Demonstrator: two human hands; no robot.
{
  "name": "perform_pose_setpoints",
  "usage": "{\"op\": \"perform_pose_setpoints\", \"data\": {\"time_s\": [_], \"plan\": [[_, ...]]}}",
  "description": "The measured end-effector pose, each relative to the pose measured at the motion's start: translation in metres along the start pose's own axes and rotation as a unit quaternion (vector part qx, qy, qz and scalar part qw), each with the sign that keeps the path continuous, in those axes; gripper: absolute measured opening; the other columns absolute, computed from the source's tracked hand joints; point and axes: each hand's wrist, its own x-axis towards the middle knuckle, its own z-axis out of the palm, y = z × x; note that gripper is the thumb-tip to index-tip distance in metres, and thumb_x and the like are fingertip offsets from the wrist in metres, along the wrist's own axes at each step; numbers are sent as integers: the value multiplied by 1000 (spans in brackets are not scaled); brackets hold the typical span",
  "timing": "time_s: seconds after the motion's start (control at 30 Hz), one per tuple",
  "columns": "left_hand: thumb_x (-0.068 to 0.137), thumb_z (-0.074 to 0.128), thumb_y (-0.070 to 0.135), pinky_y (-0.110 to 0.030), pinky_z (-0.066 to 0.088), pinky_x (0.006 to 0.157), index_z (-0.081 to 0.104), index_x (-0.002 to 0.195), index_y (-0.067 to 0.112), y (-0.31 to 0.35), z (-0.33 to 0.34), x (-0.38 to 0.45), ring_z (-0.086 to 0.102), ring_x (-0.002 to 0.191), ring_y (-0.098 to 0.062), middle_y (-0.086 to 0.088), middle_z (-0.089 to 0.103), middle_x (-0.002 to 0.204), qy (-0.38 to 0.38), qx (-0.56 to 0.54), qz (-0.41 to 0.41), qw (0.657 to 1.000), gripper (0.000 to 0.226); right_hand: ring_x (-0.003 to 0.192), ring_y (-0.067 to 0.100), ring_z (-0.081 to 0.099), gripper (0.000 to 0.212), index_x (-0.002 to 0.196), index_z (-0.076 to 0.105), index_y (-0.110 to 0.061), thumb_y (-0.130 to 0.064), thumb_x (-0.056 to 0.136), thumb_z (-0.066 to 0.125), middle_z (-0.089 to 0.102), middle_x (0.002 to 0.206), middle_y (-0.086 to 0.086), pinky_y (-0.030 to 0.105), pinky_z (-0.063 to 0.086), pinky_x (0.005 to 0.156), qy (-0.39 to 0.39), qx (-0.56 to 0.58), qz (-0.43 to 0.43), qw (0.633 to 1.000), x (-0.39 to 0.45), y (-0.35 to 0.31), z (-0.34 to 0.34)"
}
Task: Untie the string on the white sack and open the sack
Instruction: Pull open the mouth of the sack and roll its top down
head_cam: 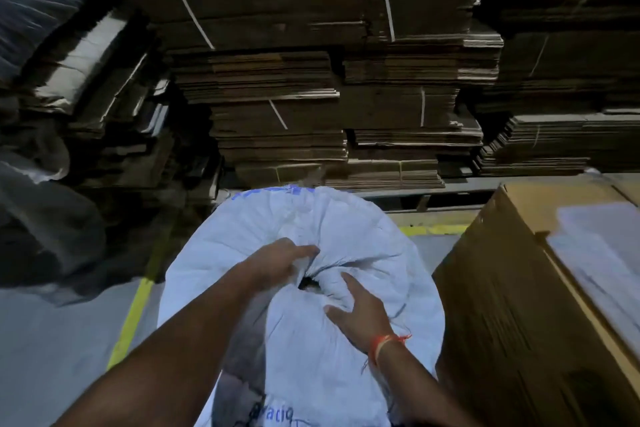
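Note:
A big white woven sack (363,239) with blue print stands on the floor right below me. Its gathered mouth (310,282) shows a small dark hole at the middle of the puckered folds. My left hand (280,262) grips the bunched fabric just left of that hole, fingers curled into the folds. My right hand (360,312) rests on the sack below and right of the hole, its fingers spread on the cloth. A thin dark string (398,312) trails loose on the sack beside my right hand.
A large brown cardboard box (540,305) stands close on the right of the sack. Behind it rise stacks of flattened, strapped cartons (311,97). Plastic-wrapped bundles (38,211) crowd the left. Yellow floor lines (133,315) cross the grey floor.

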Motion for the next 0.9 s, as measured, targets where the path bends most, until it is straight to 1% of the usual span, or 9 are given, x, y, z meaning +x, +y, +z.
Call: {"op": "perform_pose_setpoints", "data": {"time_s": [0.07,0.1,0.17,0.3,0.5,0.57,0.63,0.73,0.9], "plan": [[86,61,14,-30,48,94,69,127,36,-4,0,-1,65,112,-24,-4,69,117,31,6,-11,999,47,92,-4,66,15,103,74,-38,-35,88,74,73,95,-25,28,50,81,40,64,-34,997,-3,8,-1],[83,63,13,-30,51,92,75,118,32,-6,-1,-4,67,108,-23,-2,73,112,58,4,-32,998,42,72,-7,60,13,78,72,-35,-33,90,73,67,73,-24,26,45,68,46,75,-41,995,-5,8,-6],[78,63,12,-31,54,84,77,105,26,-9,-5,-14,70,99,-24,-3,74,102,113,-11,-83,990,34,61,-2,52,35,63,63,-21,-40,92,67,58,60,-15,28,39,60,74,75,-60,993,-9,10,-17],[83,54,17,-32,44,67,67,83,20,-13,-12,-39,64,85,-27,-4,64,84,236,-1,-180,955,13,70,1,68,32,69,74,-25,-40,96,66,73,68,-11,26,49,63,109,13,-64,992,-25,21,-50],[96,49,7,-42,52,76,68,104,-2,-22,-31,-80,68,93,-40,-21,66,100,301,39,-296,906,23,82,33,70,36,64,64,-17,-30,97,64,75,78,7,34,48,66,207,-115,56,970,-48,66,-111],[99,48,8,-48,53,84,68,109,-6,-21,-40,-94,66,100,-47,-28,65,106,326,-1,-328,886,27,90,35,71,31,77,74,-13,-33,99,62,78,91,12,33,49,71,214,-132,82,964,-54,78,-125],[99,47,3,-53,50,91,66,112,-12,-21,-48,-104,61,109,-51,-33,63,113,334,-50,-353,873,27,95,35,72,32,90,77,-11,-35,100,58,78,99,14,32,49,72,211,-163,102,958,-58,89,-132],[95,48,-8,-55,55,88,65,105,-19,-16,-57,-111,65,101,-52,-37,62,108,362,-23,-352,863,23,96,35,71,32,94,79,-11,-36,100,59,77,100,16,30,45,69,207,-167,116,957,-67,92,-133],[95,51,-5,-47,54,89,68,109,-10,-18,-62,-108,66,103,-45,-29,63,112,321,9,-363,875,24,107,30,70,29,109,78,-9,-28,104,56,76,112,15,26,43,73,199,-178,129,955,-70,84,-130]]}}
